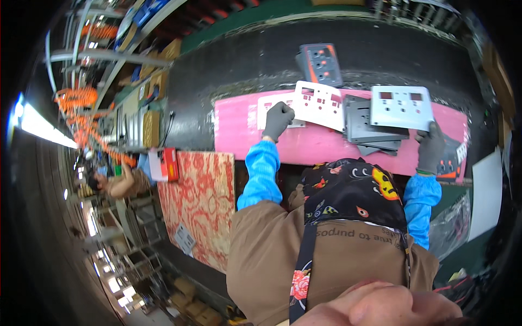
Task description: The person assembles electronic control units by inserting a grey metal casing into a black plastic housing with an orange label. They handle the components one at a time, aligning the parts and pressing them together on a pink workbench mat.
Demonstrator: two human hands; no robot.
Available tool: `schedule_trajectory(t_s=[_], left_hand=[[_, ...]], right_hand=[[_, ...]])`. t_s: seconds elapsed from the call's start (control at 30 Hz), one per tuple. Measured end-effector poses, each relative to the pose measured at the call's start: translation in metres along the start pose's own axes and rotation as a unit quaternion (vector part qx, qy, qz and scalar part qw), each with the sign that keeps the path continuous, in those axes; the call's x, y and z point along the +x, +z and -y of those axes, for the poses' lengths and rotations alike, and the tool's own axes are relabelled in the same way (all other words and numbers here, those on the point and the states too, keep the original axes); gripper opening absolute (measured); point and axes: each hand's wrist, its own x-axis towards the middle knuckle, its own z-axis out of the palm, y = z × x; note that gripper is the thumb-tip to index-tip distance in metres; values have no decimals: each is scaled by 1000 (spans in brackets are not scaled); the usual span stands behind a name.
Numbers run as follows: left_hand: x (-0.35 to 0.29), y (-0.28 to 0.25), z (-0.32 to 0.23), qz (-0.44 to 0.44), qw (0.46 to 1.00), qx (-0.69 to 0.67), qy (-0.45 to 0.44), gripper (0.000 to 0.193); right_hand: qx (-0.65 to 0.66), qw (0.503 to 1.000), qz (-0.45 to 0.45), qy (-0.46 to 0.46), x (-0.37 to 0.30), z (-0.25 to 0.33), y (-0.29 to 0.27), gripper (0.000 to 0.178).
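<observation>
My left hand [278, 120], in a grey glove, is closed in a pinch at the left edge of a thin white sheet with cutouts [324, 111]. The sheet bows slightly. Partly hidden under that hand lies another white piece with cutouts [264, 104]. My gloved right hand [431, 148] grips the lower right corner of a light metal panel [401, 118] with two rectangular windows and several holes. Between the hands, partly under the panel, is an untidy stack of dark grey panels [364, 126]. All of these are over a pink mat [234, 125].
Beyond the mat, dark printed panels [322, 66] lie on the black bench [228, 65]. Another printed panel [448, 157] is beside my right hand. A patterned board [198, 201] adjoins the bench at left. A person [128, 182] sits farther left. A white sheet [485, 193] stands right.
</observation>
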Motion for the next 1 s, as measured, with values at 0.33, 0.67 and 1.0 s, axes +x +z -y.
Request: schedule_trajectory(t_s=[0.33, 0.67, 1.0], left_hand=[[10, -67, 82, -239, 859, 409, -196, 49], [-62, 107, -227, 113, 975, -14, 193, 35], [-72, 121, -257, 206, 960, -8, 189, 25]], right_hand=[[-36, 997, -1, -67, -49, 51, 5, 34], [-293, 779, 106, -545, -100, 66, 75, 18], [-309, 657, 227, -649, -74, 84, 44, 33]])
